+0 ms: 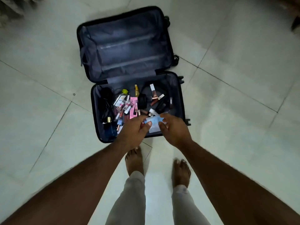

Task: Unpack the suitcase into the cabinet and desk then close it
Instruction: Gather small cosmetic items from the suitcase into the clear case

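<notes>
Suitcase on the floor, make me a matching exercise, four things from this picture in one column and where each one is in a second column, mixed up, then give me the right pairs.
Things:
1. black cable
2. pale blue packet
3. pink box
4. far half of the suitcase

Places:
A. between the left hand and the right hand, over the near half's front edge
B. along the left side of the near half
C. lined, with nothing lying in it
D. amid the cosmetics in the middle of the near half

Pairs: 1-B, 2-A, 3-D, 4-C
</notes>
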